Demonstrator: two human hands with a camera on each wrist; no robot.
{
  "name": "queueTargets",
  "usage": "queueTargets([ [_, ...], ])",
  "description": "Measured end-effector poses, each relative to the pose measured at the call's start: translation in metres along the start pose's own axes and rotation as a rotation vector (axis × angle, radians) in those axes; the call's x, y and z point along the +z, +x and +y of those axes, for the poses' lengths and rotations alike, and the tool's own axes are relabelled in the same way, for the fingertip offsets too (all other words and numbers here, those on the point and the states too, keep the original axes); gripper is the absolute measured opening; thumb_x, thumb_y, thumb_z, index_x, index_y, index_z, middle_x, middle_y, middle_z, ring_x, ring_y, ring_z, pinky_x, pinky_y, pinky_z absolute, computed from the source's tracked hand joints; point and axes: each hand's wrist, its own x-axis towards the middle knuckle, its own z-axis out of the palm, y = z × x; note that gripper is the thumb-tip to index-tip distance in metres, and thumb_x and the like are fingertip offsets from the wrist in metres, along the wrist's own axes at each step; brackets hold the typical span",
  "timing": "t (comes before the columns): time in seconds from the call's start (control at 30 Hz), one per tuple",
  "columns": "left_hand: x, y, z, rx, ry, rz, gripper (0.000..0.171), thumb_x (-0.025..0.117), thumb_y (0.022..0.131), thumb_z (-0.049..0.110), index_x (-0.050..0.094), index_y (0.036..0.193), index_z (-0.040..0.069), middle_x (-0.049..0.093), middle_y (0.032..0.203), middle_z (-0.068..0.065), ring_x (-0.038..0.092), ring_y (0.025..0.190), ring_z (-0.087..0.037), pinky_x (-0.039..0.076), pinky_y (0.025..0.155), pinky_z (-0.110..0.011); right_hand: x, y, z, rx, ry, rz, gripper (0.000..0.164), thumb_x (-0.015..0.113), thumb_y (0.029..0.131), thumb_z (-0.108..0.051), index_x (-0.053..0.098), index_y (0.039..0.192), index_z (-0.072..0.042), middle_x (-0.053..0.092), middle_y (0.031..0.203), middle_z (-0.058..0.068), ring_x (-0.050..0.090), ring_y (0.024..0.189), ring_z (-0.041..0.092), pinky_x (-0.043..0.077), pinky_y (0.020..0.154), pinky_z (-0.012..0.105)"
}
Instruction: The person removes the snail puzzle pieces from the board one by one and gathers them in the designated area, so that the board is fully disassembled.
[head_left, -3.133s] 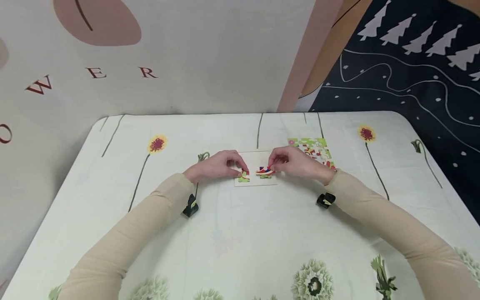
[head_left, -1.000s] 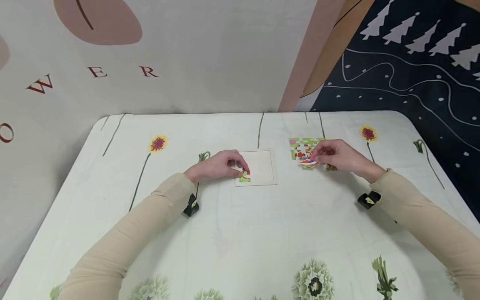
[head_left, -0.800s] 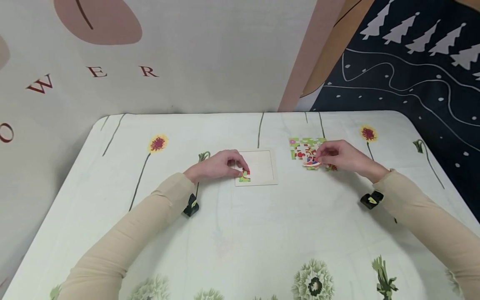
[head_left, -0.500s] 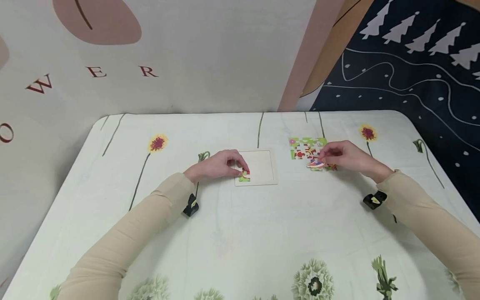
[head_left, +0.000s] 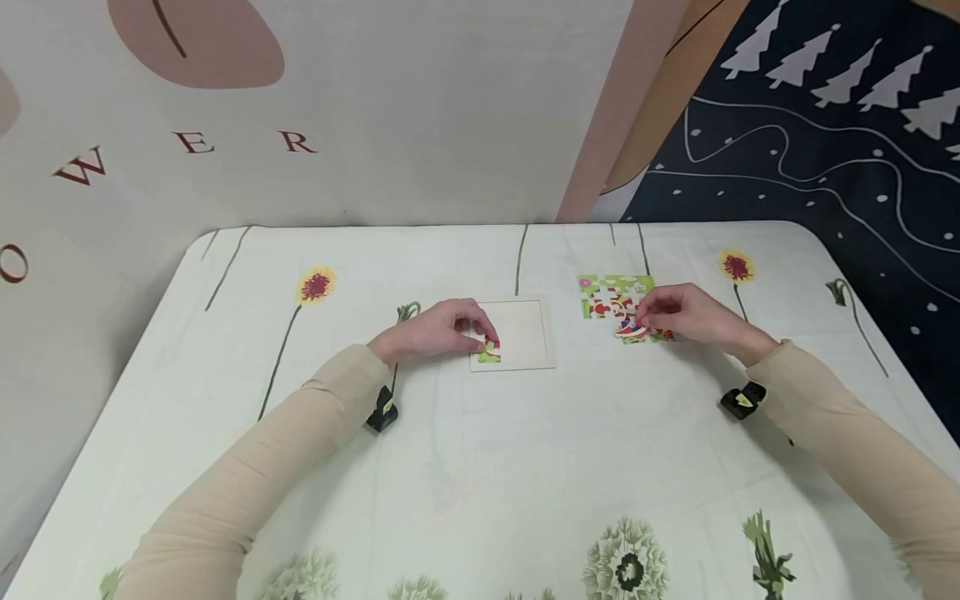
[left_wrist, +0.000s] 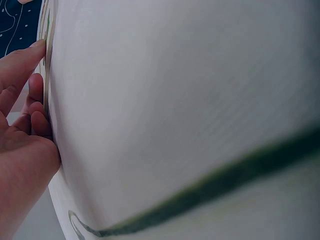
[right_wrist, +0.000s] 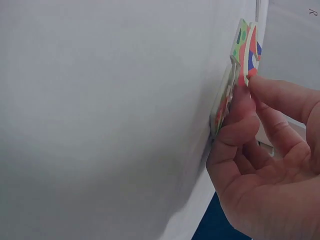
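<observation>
My right hand [head_left: 686,312] pinches a puzzle piece [right_wrist: 249,55] with red, blue and cream stripes between thumb and index finger. In the head view it is at the near edge of a group of green, red and white puzzle pieces [head_left: 617,285], partly covering some. My left hand [head_left: 442,327] rests at the left side of a pale puzzle board [head_left: 521,325], with thumb and index fingertips touching a green and red puzzle piece [head_left: 490,356] in its lower left corner. In the left wrist view the index finger [left_wrist: 22,65] reaches out to the board's edge.
A white cloth with printed flowers covers the table [head_left: 480,467]. A pale wall hanging [head_left: 420,150] stands behind it, and a dark cloth with white trees [head_left: 810,158] hangs at the right. Small black devices [head_left: 382,411] are strapped to both wrists.
My right hand has carried the striped piece from over the board rightward to the other pieces. Lately it has only shifted slightly there. My left hand has stayed in place.
</observation>
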Motion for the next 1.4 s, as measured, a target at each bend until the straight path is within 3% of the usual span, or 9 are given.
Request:
queueTargets([
  [0.63, -0.001, 0.002, -0.001, 0.014, 0.028, -0.011, 0.017, 0.068, 0.087, 0.003, 0.073, 0.102, 0.008, 0.058, 0.098, -0.004, 0.050, 0.095, -0.020, 0.036, 0.084, -0.031, 0.003, 0.000, -0.001, 0.018, -0.039, 0.010, 0.016, 0.064, 0.092, -0.008, 0.066, 0.103, 0.003, 0.061, 0.090, 0.009, 0.047, 0.072, 0.019, 0.038, 0.061, 0.028],
  [1.07, 0.002, -0.001, 0.003, -0.027, 0.082, 0.007, 0.017, 0.067, 0.088, 0.005, 0.072, 0.104, 0.012, 0.057, 0.098, -0.003, 0.049, 0.097, -0.020, 0.037, 0.087, -0.033, 0.005, 0.000, -0.005, 0.042, -0.044, 0.024, 0.023, 0.065, 0.093, -0.013, 0.065, 0.110, 0.002, 0.059, 0.094, 0.010, 0.045, 0.081, 0.024, 0.037, 0.063, 0.031],
  [1.23, 0.003, -0.003, 0.002, -0.014, 0.098, 0.026, 0.018, 0.067, 0.088, 0.004, 0.072, 0.104, 0.012, 0.057, 0.101, -0.002, 0.049, 0.099, -0.020, 0.038, 0.090, -0.034, 0.011, -0.002, -0.014, 0.003, -0.030, 0.024, 0.020, 0.065, 0.093, -0.010, 0.066, 0.108, 0.002, 0.061, 0.099, 0.012, 0.046, 0.079, 0.022, 0.038, 0.063, 0.029],
  [1.4, -0.001, -0.007, 0.002, -0.025, 0.094, 0.078, 0.020, 0.067, 0.088, 0.004, 0.072, 0.106, 0.011, 0.057, 0.109, -0.002, 0.049, 0.098, -0.021, 0.040, 0.090, -0.036, 0.019, -0.001, -0.021, -0.051, -0.029, 0.025, 0.015, 0.066, 0.091, -0.009, 0.068, 0.103, 0.000, 0.061, 0.094, 0.010, 0.046, 0.073, 0.020, 0.037, 0.061, 0.028],
])
